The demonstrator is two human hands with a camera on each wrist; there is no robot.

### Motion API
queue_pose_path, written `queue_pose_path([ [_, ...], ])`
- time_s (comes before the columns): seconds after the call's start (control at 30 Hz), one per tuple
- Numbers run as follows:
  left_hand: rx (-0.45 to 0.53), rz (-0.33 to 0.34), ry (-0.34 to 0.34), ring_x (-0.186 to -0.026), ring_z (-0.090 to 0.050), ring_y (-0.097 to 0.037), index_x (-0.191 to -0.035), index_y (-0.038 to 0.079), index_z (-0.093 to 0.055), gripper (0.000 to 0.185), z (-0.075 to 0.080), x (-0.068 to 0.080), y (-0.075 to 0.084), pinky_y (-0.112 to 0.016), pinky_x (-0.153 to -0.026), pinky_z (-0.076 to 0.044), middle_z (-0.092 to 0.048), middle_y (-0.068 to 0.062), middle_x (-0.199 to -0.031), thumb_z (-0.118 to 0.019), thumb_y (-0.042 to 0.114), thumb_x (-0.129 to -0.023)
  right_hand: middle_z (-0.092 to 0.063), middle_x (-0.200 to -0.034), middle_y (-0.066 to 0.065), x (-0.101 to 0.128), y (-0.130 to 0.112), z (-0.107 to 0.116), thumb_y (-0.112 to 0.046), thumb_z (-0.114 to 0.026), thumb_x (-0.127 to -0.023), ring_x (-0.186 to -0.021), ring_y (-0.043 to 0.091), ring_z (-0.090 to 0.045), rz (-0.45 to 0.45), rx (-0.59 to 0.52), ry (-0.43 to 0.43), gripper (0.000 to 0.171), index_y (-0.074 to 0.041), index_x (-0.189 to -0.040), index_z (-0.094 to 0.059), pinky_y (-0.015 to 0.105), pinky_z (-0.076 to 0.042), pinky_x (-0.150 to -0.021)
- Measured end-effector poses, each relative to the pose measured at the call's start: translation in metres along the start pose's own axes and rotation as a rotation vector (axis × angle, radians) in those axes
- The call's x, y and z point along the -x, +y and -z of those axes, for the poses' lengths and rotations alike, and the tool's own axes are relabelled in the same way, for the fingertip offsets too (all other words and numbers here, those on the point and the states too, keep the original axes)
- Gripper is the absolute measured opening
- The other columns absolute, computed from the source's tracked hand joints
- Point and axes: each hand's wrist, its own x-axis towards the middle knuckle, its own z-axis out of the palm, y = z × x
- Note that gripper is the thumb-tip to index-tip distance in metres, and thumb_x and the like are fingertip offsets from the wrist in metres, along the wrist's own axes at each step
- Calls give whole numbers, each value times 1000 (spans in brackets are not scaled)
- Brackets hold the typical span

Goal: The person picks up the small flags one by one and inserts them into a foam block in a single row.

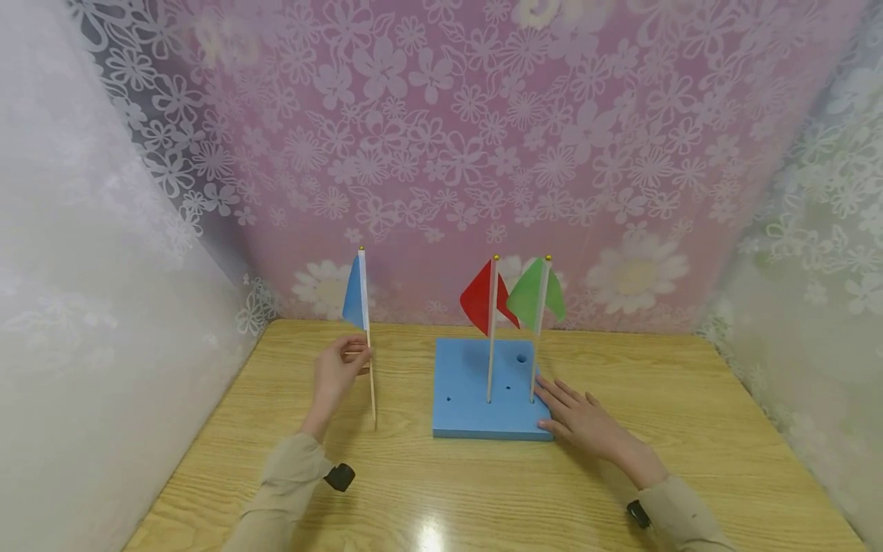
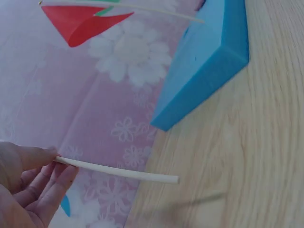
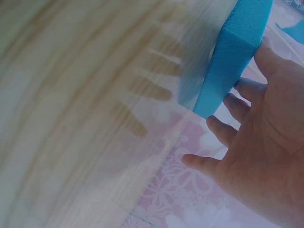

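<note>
A blue foam block (image 1: 469,383) (image 2: 209,61) (image 3: 240,52) lies on the wooden table (image 1: 428,491), with a red flag (image 1: 480,299) (image 2: 83,21) and a green flag (image 1: 534,295) standing upright in its holes. My left hand (image 1: 339,373) (image 2: 28,183) pinches the thin stick (image 2: 118,171) of a blue flag (image 1: 355,295), held upright to the left of the block, its lower end just above the table. My right hand (image 1: 576,414) (image 3: 266,142) lies with straight fingers on the block's front right corner, beside the green flag's stick.
Pink and white flower-patterned curtains (image 1: 441,153) close in the table at the back and both sides. The block has several vacant holes (image 1: 520,358). Bare wood stretches in front of the block and to its right.
</note>
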Motion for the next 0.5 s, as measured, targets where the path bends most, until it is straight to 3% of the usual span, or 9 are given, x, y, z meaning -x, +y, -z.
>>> queue_pose_path([
  [0.2, 133, -121, 13, -91, -72, -33, -117, -1, -68, 25, -25, -6, 13, -42, -74, -63, -70, -22, -107, -74, 4, -92, -31, -163, 15, 2, 1, 0, -41, -55, -104, -147, 47, -31, 1, -3, 0, 66, -9, -158, -35, 80, -23, -107],
  [0.5, 257, -270, -26, -94, -69, -44, -118, -5, -67, 28, -59, -10, 27, -37, -72, -63, -70, -26, -107, -73, 2, -92, -31, -164, 15, 1, 0, 1, -40, -55, -104, -147, 46, -31, 14, 2, 5, 65, -9, -158, -35, 80, -24, -107],
])
